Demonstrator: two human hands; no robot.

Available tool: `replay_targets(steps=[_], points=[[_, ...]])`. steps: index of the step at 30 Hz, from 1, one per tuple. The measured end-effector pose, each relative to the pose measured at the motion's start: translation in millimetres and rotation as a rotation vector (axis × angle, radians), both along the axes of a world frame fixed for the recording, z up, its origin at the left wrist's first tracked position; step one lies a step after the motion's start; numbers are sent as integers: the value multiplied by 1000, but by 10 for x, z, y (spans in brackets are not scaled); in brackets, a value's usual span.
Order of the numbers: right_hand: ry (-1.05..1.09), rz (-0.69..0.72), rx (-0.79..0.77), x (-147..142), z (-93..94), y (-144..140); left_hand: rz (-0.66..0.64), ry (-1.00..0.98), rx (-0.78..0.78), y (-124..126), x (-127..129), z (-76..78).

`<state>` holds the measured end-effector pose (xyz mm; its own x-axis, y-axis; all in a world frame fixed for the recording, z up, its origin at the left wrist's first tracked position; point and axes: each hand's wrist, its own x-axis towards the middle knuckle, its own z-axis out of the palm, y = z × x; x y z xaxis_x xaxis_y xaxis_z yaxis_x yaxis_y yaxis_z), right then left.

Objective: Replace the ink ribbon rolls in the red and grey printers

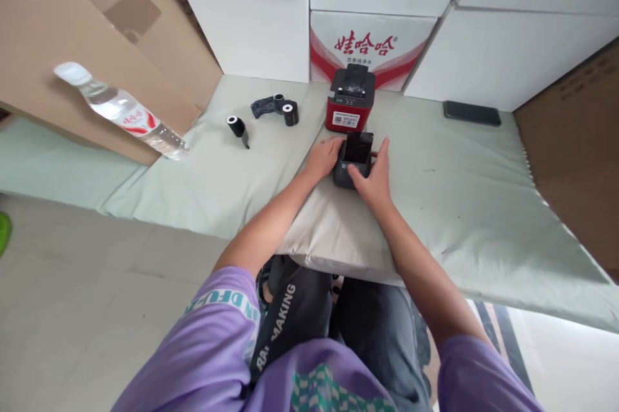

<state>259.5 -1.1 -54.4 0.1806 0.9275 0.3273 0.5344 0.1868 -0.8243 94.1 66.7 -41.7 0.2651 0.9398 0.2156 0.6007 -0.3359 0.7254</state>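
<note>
Head view: your left hand (323, 158) and right hand (377, 180) flank a small, boxy, black plastic device (344, 178).
It sits at 3 o'clock from your left, 10 from your right, both adjacent, long axis seemingly 12-to-6. Right thumb and fingers clasp it; left fingertips reach its side, grip unclear. A red-and-black boxy plastic machine (352, 102) stands just beyond, at 12.

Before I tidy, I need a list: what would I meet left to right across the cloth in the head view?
Water bottle, lone black roll, cluster of black rolls, left hand, right hand, flat black object. Left out, overlapping: dark device, red-and-black machine.
</note>
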Motion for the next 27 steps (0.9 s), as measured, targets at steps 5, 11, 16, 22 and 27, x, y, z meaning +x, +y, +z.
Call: replay_targets(steps=[5,11,16,22,27], points=[[691,93,-69,126,-45,174,179,110,-83,-40,55,12],[908,134,-15,71,-67,177,186,173,-192,-137,119,80],[853,122,52,50,-142,176,115,197,-234,-115,130,102],[821,106,31,114,-214,259,209,331,-238,-229,162,172],[757,32,42,115,-205,280,179,444,-222,-297,154,181]])
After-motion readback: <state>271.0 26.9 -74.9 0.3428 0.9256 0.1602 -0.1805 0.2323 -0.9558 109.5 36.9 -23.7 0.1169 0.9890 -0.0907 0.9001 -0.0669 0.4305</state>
